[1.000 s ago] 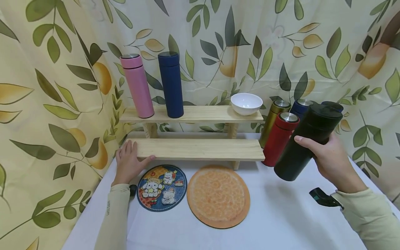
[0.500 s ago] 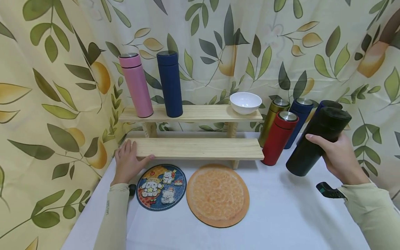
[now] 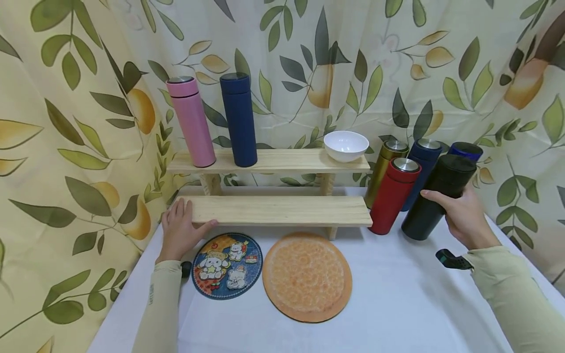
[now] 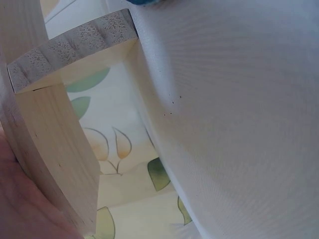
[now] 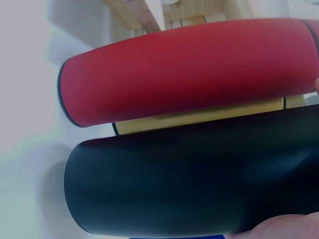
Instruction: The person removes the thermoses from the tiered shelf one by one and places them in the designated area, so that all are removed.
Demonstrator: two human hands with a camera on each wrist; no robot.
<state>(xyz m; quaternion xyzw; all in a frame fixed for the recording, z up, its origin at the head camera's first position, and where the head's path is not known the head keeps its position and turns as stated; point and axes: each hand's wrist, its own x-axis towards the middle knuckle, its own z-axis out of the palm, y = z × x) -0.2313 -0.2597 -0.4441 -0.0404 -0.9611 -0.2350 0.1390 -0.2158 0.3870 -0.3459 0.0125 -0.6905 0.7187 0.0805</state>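
Observation:
My right hand (image 3: 469,215) grips a black thermos bottle (image 3: 434,203), thumb across its near side. The bottle leans to the right in the head view; whether its base touches the table cannot be told. Just left of it stands a red thermos (image 3: 394,198), with a gold one (image 3: 382,169) behind. A dark blue thermos (image 3: 421,164) and another blue bottle (image 3: 466,150) are partly hidden by the black one. On the left end of the lower shelf board (image 3: 282,211), my left hand (image 3: 180,233) rests with fingers extended and thumb along the front edge.
On the upper shelf (image 3: 291,161) stand a pink thermos (image 3: 192,125), a navy thermos (image 3: 240,122) and a white bowl (image 3: 346,145). Before the rack lie a round cartoon mat (image 3: 227,267) and a round tan mat (image 3: 307,277). A leaf-patterned curtain (image 3: 273,59) hangs behind.
My right hand moved the black thermos right, then back slightly left and down, and it now stands nearer the row beside the red thermos. The left hand stayed on the shelf.

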